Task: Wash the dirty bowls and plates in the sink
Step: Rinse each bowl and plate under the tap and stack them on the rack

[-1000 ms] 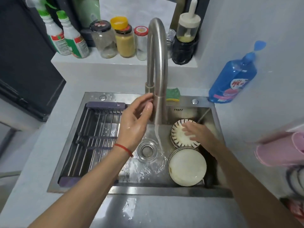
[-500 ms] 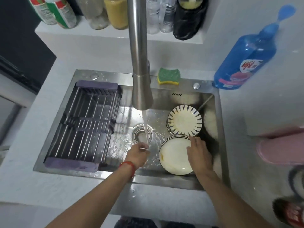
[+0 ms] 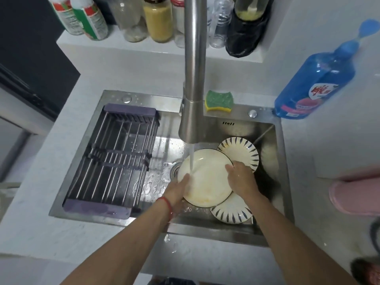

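Under the faucet (image 3: pixel 193 79), both hands hold a face-up plate (image 3: pixel 207 182).

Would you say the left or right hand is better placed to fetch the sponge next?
Probably the right hand: it grips the plate's right rim, on the sponge's side of the faucet. The left hand would cross the stream.

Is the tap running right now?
On. A stream of water falls from the faucet spout onto the cream plate, which the left hand and right hand hold under it.
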`<state>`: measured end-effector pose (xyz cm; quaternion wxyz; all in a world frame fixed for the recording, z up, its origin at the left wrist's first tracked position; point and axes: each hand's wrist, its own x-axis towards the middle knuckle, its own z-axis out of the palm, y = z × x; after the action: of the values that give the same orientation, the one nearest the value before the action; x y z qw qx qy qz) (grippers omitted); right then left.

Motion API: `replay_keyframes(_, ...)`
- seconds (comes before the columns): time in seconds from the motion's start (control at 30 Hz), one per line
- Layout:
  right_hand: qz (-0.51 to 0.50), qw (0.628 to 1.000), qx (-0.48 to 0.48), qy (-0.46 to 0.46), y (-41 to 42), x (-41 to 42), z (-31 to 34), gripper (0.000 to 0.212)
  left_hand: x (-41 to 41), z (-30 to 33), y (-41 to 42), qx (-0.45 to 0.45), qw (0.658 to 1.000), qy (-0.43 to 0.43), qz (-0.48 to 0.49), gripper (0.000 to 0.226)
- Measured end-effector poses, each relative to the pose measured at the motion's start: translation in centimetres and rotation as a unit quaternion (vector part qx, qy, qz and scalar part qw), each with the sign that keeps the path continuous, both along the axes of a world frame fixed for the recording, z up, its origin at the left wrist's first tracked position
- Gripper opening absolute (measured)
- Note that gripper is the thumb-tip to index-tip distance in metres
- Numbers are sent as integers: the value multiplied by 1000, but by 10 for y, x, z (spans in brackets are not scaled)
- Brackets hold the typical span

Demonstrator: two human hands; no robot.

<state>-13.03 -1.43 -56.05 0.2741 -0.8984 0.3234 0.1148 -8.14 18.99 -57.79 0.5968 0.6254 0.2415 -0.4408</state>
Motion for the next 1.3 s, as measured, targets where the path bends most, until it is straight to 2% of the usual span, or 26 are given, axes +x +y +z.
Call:
replay_keyframes(0.03,-50,997,57,-5,10,11,0,32,9,-6,6,-18,998,8,57,43)
replay_keyframes(0.07,-73,995,68,-1,20,19,2,33,17,-11,8,-20,995,4,102,51)
replay_keyframes(0.1,-69,997,38,14,34,26,4,37,28,-37,12,-11,992,-5,127,66)
replay_keyframes(0.17,4,996,-85,4,69,35,-3,62,43,-101,22,-3,986,-39,161,95)
replay_keyframes(0.2,66,991,-119,-8,87,38,-7,73,45,-110,24,5,985,-47,168,102)
replay_keyframes(0.23,117,987,-112,-6,102,42,-16,76,47,-117,26,12,984,-53,172,103)
replay_keyframes(0.3,162,984,-57,47,120,58,-28,73,43,-89,22,32,983,-72,164,90)
replay_keyframes(0.37,232,969,-54,69,128,73,-38,70,39,-66,20,32,982,-88,166,81)
replay_keyframes(0.4,294,952,-52,62,129,75,-42,69,37,-56,19,21,981,-87,174,77)
replay_keyframes(0.47,411,910,12,46,122,65,-40,67,34,-54,24,10,979,-69,191,64)
replay_keyframes(0.53,479,875,42,53,102,45,-30,58,31,-56,28,6,980,-52,192,52)
replay_keyframes(0.57,476,877,30,60,90,35,-29,58,29,-63,28,6,979,-50,195,53)
replay_keyframes(0.67,381,914,-80,113,68,35,-29,66,17,-66,19,31,978,-49,202,65)
replay_keyframes(0.73,389,910,-112,93,83,49,-30,63,10,-46,7,13,975,-48,216,52)
replay_keyframes(0.8,435,897,-66,55,101,58,-24,59,13,-36,2,-11,971,-33,235,44)
replay_keyframes(0.87,468,880,34,65,100,50,-12,57,24,-43,7,-8,974,-30,226,51)
replay_keyframes(0.9,509,857,58,58,92,41,-8,55,29,-48,11,2,974,-31,224,57)
replay_keyframes(0.97,554,832,0,33,69,21,-9,55,34,-55,16,12,972,-37,233,62)
replay_keyframes(1.0,533,844,-55,30,59,19,-12,57,33,-54,15,10,969,-45,241,57)
replay_keyframes(1.07,423,893,-147,56,55,29,-20,64,28,-49,7,5,970,-54,236,43)
replay_keyframes(1.1,371,911,-158,84,63,41,-24,66,25,-47,1,-6,968,-55,243,39)
replay_keyframes(1.13,337,926,-136,97,75,54,-29,68,22,-46,-3,-23,965,-55,255,36)
replay_keyframes(1.2,345,932,-90,64,99,74,-34,66,24,-47,-8,-54,958,-49,278,30)
replay_keyframes(1.23,377,923,-68,45,106,77,-36,64,28,-47,-9,-65,953,-48,291,28)
replay_keyframes(1.3,429,902,36,35,104,62,-33,59,35,-49,-6,-70,951,-61,294,36)
